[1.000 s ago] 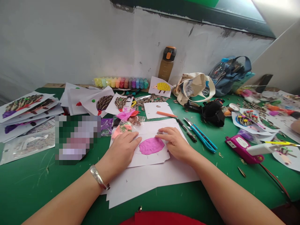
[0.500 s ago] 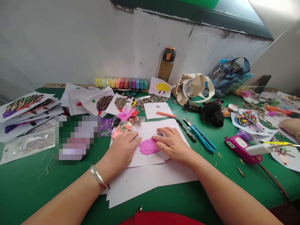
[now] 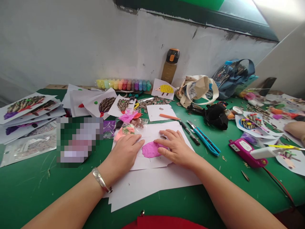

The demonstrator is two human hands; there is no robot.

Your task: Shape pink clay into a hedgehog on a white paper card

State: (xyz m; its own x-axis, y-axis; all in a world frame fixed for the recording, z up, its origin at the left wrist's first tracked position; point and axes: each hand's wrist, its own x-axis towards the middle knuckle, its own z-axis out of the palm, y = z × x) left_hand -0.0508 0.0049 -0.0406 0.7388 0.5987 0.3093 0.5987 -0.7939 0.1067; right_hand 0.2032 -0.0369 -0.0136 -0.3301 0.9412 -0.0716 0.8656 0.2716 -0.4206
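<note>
A flattened patch of pink modelling clay (image 3: 150,150) lies on a white paper (image 3: 152,163) in front of me. Beside its left edge my left hand (image 3: 127,149) rests on the sheet, fingers stretched out and holding nothing. My right hand (image 3: 175,147) lies over the right part of the clay, its fingers spread and a fingertip touching the clay. A sunflower seed (image 3: 163,137) sits under or beside its fingers. Faint drawn lines show on the paper below the clay. More white sheets (image 3: 152,187) lie underneath.
Bags of coloured clay (image 3: 128,116) lie behind my left hand. To the right are an orange stick (image 3: 168,116), a black pen (image 3: 189,133), a blue cutter (image 3: 205,140) and a magenta device (image 3: 247,152). Seed hedgehog pictures (image 3: 23,108) are stacked left. Another person's arm (image 3: 295,130) shows far right.
Almost nothing differs. Both hands keep their places on the paper and clay; the whole view has shifted very slightly.
</note>
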